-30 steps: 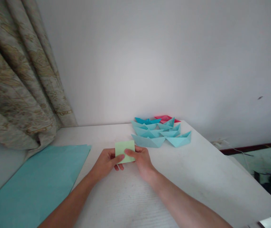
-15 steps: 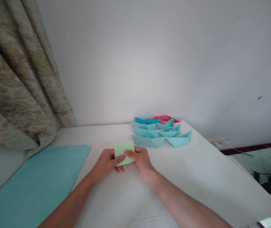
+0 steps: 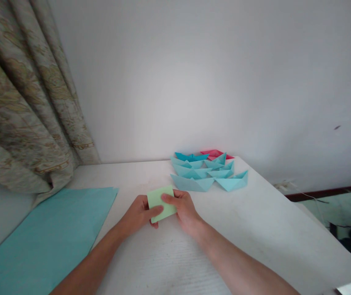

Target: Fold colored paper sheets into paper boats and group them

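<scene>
A small folded square of light green paper [image 3: 157,198] is held above the white table, tilted a little. My left hand [image 3: 142,212] grips its left and lower edge, the thumb lying across the front. On the right side my right hand [image 3: 183,207] pinches it, with its thumb on the front and fingers behind. The fingers behind the paper are mostly hidden. Beyond my hands stand several light blue paper boats [image 3: 193,183], a darker blue boat [image 3: 191,157] and a pink one [image 3: 214,154].
Large teal paper sheets [image 3: 52,233] lie on the table's left side. A patterned curtain [image 3: 34,94] hangs at the left, by the wall. The white table [image 3: 239,229] ends in a slanting right edge. A shiny flat object [image 3: 349,289] is at the lower right.
The green paper has tilted further and moved slightly lower between my hands. My left thumb has shifted a little over its front.
</scene>
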Motion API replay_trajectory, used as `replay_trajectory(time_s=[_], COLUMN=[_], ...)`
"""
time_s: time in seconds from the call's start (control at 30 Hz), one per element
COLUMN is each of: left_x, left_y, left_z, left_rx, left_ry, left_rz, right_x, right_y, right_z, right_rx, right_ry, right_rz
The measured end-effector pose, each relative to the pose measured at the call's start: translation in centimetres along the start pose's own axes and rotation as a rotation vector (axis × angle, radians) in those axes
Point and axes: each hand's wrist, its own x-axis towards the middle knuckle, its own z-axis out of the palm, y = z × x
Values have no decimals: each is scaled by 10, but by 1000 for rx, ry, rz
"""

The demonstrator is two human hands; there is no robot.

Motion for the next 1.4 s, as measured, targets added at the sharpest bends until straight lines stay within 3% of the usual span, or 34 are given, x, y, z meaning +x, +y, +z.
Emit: replay_trajectory(time_s=[0.23,0.37,0.6,0.9,1.13,1.4], left_x=[-4,-5,-6,-3,1,-1], left_y=[-5,-7,-7,-8,1,4], left_z=[-3,-6,-9,-8,-5,-8], left_rx=[-78,-134,-127,-138,-56,-2], left_ry=[-96,-124,-102,-83,71,321], left_rz=[18,9,-33,-11,9,115], right_x=[-5,-3,-1,3,6,2], right_y=[-1,2,0,0,-1,0], right_z=[3,2,1,-3,-5,-1], right_rx=[43,34,-3,32,1,-184], right_ry=[-43,-3,57,122,274,67], right_rz=[31,1,-98,-94,-130,-17])
